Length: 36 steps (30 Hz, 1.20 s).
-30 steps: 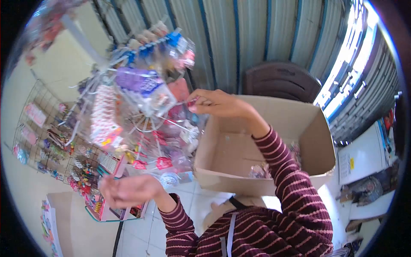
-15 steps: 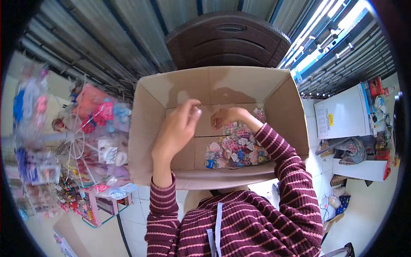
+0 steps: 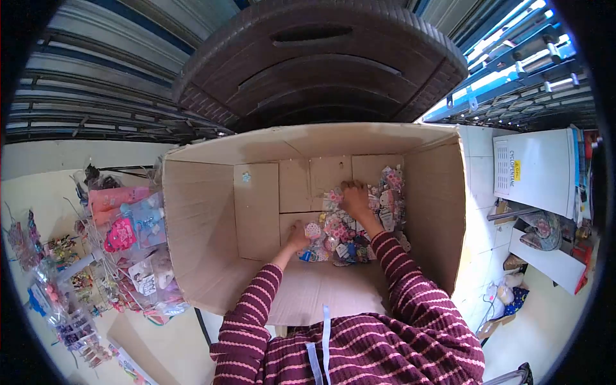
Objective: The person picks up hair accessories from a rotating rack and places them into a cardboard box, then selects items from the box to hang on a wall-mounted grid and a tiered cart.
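One cardboard box [image 3: 199, 212] held the small packets [image 3: 335, 226], its walls presumably keeping them together — too overlapped to count; one bluish item [image 3: 246, 177] lay apart. My left fingers [image 3: 298, 230], half curled, met the heap's edge; my right fingers [image 3: 350, 191] bent over it — I couldn't tell whether either gripped anything.

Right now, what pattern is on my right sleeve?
Your right sleeve is maroon with thin pale-pink stripes, seen best in the head view.

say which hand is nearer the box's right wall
Right. The right hand is among the packets, closer to the right wall; the left hand is at their left edge, farther away.
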### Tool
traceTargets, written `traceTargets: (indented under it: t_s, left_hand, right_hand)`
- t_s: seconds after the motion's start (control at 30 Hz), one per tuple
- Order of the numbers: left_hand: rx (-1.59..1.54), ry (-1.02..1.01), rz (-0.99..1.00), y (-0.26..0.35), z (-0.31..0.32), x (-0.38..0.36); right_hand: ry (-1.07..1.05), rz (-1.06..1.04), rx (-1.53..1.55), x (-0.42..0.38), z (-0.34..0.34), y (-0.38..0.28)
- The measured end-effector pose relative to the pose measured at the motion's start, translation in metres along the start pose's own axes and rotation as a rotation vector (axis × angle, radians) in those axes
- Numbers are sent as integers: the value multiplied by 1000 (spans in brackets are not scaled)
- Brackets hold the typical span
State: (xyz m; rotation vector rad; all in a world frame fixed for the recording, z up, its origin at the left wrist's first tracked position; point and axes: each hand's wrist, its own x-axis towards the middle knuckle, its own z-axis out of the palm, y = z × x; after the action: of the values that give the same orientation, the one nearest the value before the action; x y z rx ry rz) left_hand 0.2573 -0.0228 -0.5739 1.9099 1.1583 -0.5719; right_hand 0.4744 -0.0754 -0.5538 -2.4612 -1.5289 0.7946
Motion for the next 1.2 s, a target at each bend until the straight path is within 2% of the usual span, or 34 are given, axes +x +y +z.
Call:
traceTargets:
  t_s: [0.03, 0.07, 0.1, 0.13, 0.17, 0.2, 0.27, 0.37, 0.43, 0.47, 0.57, 0.67, 0.73, 0.77, 0.83, 1.0, 1.07, 1.1, 1.17, 1.2]
  left_hand:
    - [27, 129, 76, -5, 8, -2]
    - [28, 124, 68, -11, 12, 0]
    - [-66, 22, -7, 8, -6, -10]
    - [-161, -78, -83, 17, -17, -16]
    - [-163, -77, -89, 15, -17, -16]
    - [-118, -20, -28, 11, -16, -15]
    - [-76, 45, 33, 2, -15, -8]
    - [-232, 156, -89, -1, -32, 2]
    - [-151, -73, -49, 7, -68, 3]
    - [-155, -63, -49, 5, -78, 3]
    - [-245, 85, 56, -2, -105, 2]
    - [-181, 192, 79, 19, -147, -20]
    - [-47, 361, 111, 32, -169, -38]
    - [-51, 366, 110, 39, -179, -46]
    - [-19, 453, 132, 49, -193, -60]
    - [15, 510, 128, 63, -213, -91]
    - [33, 532, 126, 65, -217, -100]
    - [-11, 529, 144, 66, -220, -104]
    - [-59, 533, 161, 63, -223, -105]
    - [-224, 502, 266, 59, -224, -104]
  right_hand:
    - [25, 29, -54, 0, 12, -3]
    - [53, 56, -111, 2, 22, -3]
    - [49, 55, -108, 6, 28, 0]
    - [-67, 86, -64, 11, 30, 2]
    - [-184, 116, -21, 13, 33, 3]
    - [-186, 110, -21, 11, 25, -2]
    - [-37, 128, -107, 3, -1, -17]
    - [7, 106, -160, 2, 25, -18]
    - [-8, 92, -153, 1, 31, -18]
    - [-23, 89, -145, 1, 32, -18]
    - [-83, 96, -72, 1, 30, -24]
    - [19, 95, 42, -6, 27, -31]
    - [53, 67, 60, -5, 38, -26]
    - [85, 43, 80, -5, 44, -22]
    - [71, 41, 66, -4, 37, -24]
    - [72, 5, 145, 0, 41, -19]
    - [152, -50, 160, -3, 43, -19]
    - [152, -53, 158, -4, 46, -22]
    - [285, 17, 138, -5, 51, -31]
    - [288, 9, 136, -4, 49, -32]
